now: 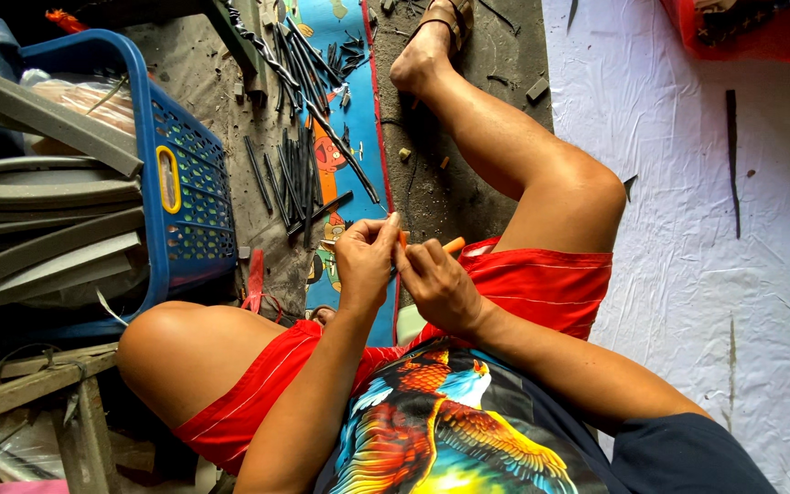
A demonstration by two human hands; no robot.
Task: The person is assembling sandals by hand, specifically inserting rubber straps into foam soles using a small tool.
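My left hand (365, 261) and my right hand (438, 285) meet above my lap, between my spread knees. My right hand grips a small orange-handled tool (453, 244) whose end sticks out past the fingers. The fingers of my left hand are pinched on a thin piece right at the tool's orange tip (402, 240); the piece is too small to make out. Just beyond my hands, a pile of thin black strips (302, 165) lies on a blue printed mat (358, 137) on the ground.
A blue plastic basket (185, 183) holding long grey foam strips (57, 197) stands at the left. A wooden frame (29, 384) sits at the lower left. A white sheet (706, 229) covers the ground at the right, with a red bag (752, 32) at its far corner.
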